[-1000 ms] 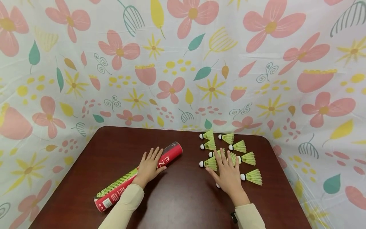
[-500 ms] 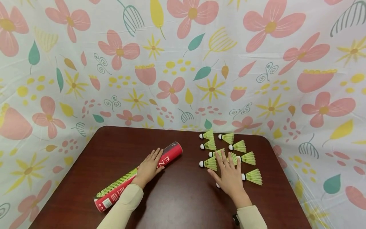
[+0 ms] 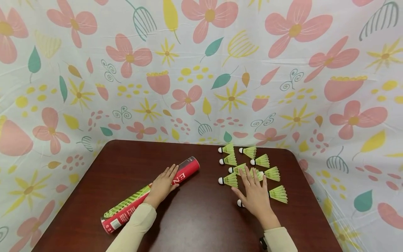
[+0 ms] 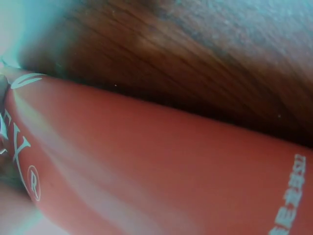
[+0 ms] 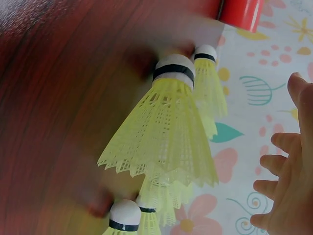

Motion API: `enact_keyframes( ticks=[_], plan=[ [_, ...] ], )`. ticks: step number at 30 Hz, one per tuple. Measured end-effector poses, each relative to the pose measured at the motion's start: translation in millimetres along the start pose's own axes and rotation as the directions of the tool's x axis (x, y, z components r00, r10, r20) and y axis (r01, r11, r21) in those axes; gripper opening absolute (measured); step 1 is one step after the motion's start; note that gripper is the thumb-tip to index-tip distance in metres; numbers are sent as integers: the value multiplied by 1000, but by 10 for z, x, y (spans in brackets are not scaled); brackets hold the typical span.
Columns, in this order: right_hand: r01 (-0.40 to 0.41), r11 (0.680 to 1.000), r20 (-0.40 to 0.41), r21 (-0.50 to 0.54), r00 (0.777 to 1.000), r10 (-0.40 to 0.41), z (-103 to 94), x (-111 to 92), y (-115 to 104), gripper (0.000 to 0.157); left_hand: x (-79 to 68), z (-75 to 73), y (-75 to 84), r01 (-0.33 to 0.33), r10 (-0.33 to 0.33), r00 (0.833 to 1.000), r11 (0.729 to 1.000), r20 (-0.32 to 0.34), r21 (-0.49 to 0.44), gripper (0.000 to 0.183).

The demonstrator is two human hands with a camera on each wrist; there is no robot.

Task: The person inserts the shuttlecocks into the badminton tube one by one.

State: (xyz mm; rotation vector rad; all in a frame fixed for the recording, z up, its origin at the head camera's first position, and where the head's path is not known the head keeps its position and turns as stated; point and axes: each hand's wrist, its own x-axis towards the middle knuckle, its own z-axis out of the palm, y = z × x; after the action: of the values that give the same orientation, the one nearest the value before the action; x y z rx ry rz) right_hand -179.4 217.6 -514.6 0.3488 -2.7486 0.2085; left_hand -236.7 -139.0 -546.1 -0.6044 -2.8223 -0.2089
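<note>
Head view: compared with half a second ago, right hand [image 3: 256,196] a little farther right over the shuttlecocks [image 3: 237,169], now covering the white tip of the rightmost shuttlecock [image 3: 278,194] and baring more of the lowest white tip. Left hand [image 3: 161,187] practically unmoved, left of centre, laid across the red tube [image 3: 133,202]; fingers nearly straight, thumb out to the side, touching but not gripping. Right fingers straight and spread, gripping nothing; contact with the shuttlecocks impossible to tell. Tube slanting from lower left to mid-frame on the dark brown table [image 3: 195,217], with a green mesh pattern, white letters and a barcode near its lower end. Shuttlecocks right of centre, tips pointing left. Behind, a flowered cloth [image 3: 201,70].

Left wrist view: smooth red tube filling the lower part, white lettering at left and lower right; finger position unclear.

Right wrist view: at centre, a large shuttlecock with white tip, black band and frilled yellow mesh skirt; spread fingers at right edge.
</note>
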Motion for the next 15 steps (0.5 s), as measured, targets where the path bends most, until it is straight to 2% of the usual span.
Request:
enact_keyframes(
  ticks=[9,15],
  plan=[
    [2,998,9,63,1000,-3,44,27,35,72,-7,-105,-10,-58,58,996,998,-64,2,76],
    [0,992,-4,129,1000,0,60,51,19,70,23,-177,-28,-96,101,988,994,-113,47,77]
  ],
)
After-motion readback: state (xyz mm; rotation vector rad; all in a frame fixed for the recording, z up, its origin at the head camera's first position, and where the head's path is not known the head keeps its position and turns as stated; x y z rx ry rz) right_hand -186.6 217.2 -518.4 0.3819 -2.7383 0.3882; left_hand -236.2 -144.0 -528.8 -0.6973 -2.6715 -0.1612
